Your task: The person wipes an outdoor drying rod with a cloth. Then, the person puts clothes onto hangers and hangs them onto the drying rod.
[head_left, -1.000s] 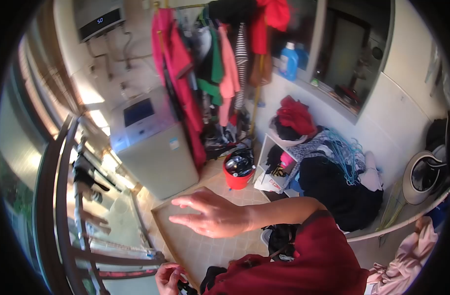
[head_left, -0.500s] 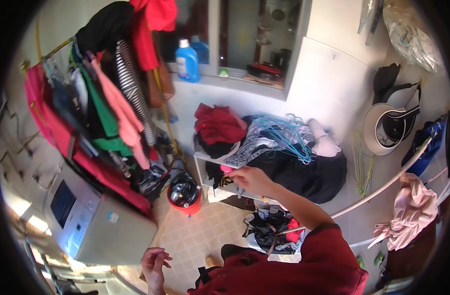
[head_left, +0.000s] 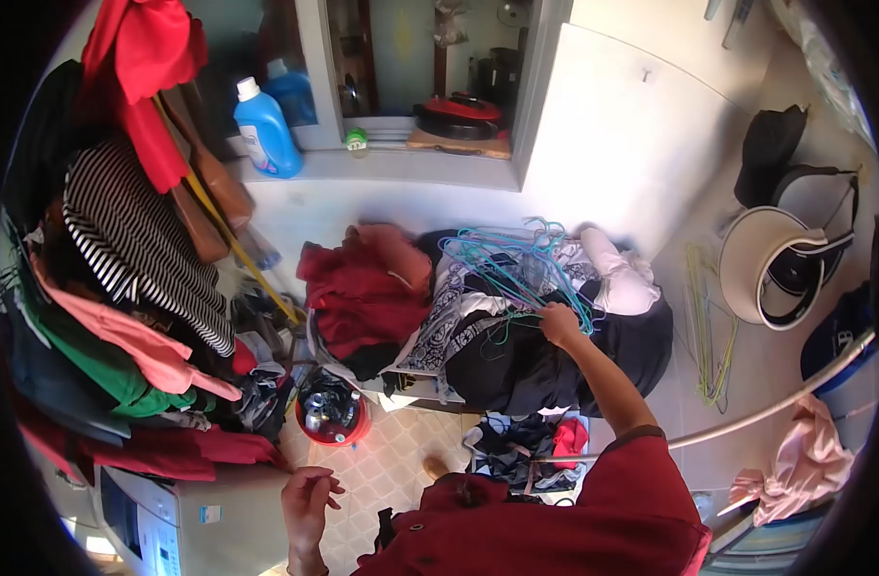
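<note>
My right hand [head_left: 560, 324] reaches onto the pile and has its fingers closed on the thin blue-green hangers [head_left: 502, 257]. Under them lie patterned black-and-white cloth [head_left: 449, 298] and a large black garment [head_left: 497, 370], with a rolled pale pink item [head_left: 624, 278] at the right end. A dark red garment [head_left: 358, 302] is heaped at the left. My left hand [head_left: 310, 492] is low at the left, away from the pile, its fingers loosely bent and slightly apart, with nothing visible in them.
Clothes hang at the left, including a striped top [head_left: 147, 245]. On the floor stand a red bucket [head_left: 339, 437] and a container of dark clothes [head_left: 516, 446]. A blue bottle [head_left: 267, 130] stands on the sill; a washing machine [head_left: 228, 514] is at lower left. Hats [head_left: 768, 264] hang right.
The view has swung right and closer to the pile. My right hand went from raised and open, past the shelf, to the hangers and closed on them. My left hand stayed low.
</note>
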Motion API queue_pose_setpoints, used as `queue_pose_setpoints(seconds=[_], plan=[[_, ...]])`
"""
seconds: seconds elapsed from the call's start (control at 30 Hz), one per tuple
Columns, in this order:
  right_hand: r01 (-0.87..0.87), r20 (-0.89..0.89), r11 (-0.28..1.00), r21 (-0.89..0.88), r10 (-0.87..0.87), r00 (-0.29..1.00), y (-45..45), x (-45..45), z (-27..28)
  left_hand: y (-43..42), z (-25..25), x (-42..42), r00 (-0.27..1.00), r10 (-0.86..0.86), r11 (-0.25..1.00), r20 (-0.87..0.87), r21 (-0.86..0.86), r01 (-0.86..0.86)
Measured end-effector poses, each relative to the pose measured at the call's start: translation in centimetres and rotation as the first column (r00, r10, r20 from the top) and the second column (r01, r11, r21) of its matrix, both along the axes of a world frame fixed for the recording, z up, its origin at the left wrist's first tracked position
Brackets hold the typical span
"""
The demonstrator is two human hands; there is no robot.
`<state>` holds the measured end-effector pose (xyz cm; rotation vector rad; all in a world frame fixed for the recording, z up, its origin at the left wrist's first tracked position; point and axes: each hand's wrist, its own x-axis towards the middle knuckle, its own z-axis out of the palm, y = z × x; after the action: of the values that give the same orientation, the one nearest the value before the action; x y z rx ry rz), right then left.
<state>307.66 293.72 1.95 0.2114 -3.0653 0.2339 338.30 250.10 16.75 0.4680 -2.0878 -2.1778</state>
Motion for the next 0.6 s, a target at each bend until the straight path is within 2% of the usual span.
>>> queue_pose_setpoints(seconds=[0.13, 0.23, 0.27, 0.3, 0.37, 0.43, 0.5, 0.57, 0.6], plan=[[-0.136, -0.062, 0.988, 0.079, 0.141, 0.988, 0.6, -1.8, -1.0, 0.9, -0.1, -3.6, 0.998, -0.05, 0.999, 0.028, 0.002, 0.05], [-0.194, -0.086, 0.979, 0.058, 0.198, 0.976, 1.0, -2.4, -1.3, 1.4, -0.5, -5.8, 0.992, -0.092, 0.995, 0.084, -0.016, 0.094], [-0.229, -0.19, 0.973, 0.02, 0.229, 0.955, 0.7, -2.0, -0.6, 1.5, -0.4, -6.7, 0.988, -0.11, 0.993, 0.107, -0.029, 0.113], [-0.229, -0.188, 0.973, 0.02, 0.229, 0.955, 0.6, -1.9, -0.4, 1.6, -0.5, -7.6, 0.988, -0.11, 0.993, 0.109, -0.029, 0.114], [-0.23, -0.268, 0.968, -0.106, 0.195, 0.943, 0.8, -1.8, -0.4, 2.1, -0.6, -9.0, 0.98, -0.154, 0.986, 0.125, -0.039, 0.159], [-0.243, -0.216, 0.957, -0.157, 0.207, 0.954, 1.1, -1.5, -0.5, 2.5, -0.7, -11.1, 0.974, -0.192, 0.977, 0.122, -0.067, 0.201], [-0.452, -0.379, 0.887, -0.098, 0.387, 0.841, 0.1, -0.9, 1.1, 2.6, -0.9, -13.8, 0.97, -0.237, 0.959, 0.059, -0.146, 0.243], [-0.437, -0.357, 0.893, -0.109, 0.375, 0.855, 0.3, -0.8, 0.3, 2.0, -1.1, -17.1, 0.953, -0.3, 0.883, 0.034, -0.368, 0.291], [-0.408, -0.346, 0.89, -0.204, 0.324, 0.88, 0.7, -1.3, -1.2, 1.9, -0.9, -18.8, 0.953, -0.302, 0.794, 0.007, -0.551, 0.256]])
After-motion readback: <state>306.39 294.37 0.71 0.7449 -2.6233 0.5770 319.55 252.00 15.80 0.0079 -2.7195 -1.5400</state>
